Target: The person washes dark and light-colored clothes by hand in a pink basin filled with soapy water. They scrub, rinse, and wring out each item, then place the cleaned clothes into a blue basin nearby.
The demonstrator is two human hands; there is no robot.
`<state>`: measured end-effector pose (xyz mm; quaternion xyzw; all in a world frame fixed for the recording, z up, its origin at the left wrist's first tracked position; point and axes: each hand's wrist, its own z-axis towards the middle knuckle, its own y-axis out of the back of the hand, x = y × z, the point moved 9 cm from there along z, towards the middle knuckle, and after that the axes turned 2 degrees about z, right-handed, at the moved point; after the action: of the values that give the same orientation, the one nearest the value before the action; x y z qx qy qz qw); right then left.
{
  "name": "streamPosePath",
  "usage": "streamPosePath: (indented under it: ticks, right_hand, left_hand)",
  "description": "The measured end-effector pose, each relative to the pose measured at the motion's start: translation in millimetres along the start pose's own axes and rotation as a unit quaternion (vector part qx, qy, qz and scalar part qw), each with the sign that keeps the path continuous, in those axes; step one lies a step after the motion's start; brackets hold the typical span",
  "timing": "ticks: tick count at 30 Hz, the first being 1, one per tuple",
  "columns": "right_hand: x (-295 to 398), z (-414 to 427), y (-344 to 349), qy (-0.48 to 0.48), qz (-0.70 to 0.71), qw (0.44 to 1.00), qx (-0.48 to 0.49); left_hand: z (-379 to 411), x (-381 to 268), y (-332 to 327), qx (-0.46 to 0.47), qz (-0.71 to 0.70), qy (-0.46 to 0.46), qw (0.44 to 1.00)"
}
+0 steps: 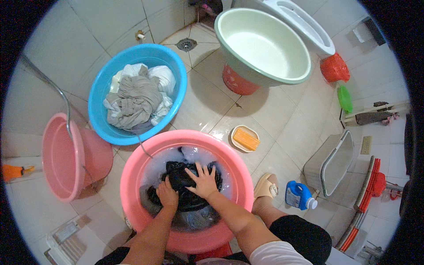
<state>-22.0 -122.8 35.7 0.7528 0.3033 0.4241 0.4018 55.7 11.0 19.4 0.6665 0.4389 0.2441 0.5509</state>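
Observation:
A pink plastic basin (132,175) stands before me with foamy, greyish water (212,212) in it. Wet black cloth (180,175) is bunched up in the middle, partly under the water. My right hand (204,182) lies over the right side of this cloth, fingers spread and gripping nothing. On the cloth's left edge rests my left hand (167,193), its fingers partly bent; whether they pinch the fabric is not clear. Behind the basin, at the left, a blue basin (97,96) holds a heap of grey and white laundry (135,99).
An orange soap bar (246,139) lies in a white dish (236,144) on the tiled floor. A pink bucket (96,155) stands left; a blue detergent bottle (298,195) and grey bin (318,165) are right. A pale green basin (228,49) tops a red bucket (237,81).

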Motion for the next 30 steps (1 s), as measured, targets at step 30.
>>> streamPosePath:
  ticks: [30]
  right_hand:
    - [174.9,-85.4,313.4,0.358,0.276,0.889,-0.075]
  left_hand:
    - [-73.4,-113.4,375.4,-0.064,-0.304,-0.230,0.922]
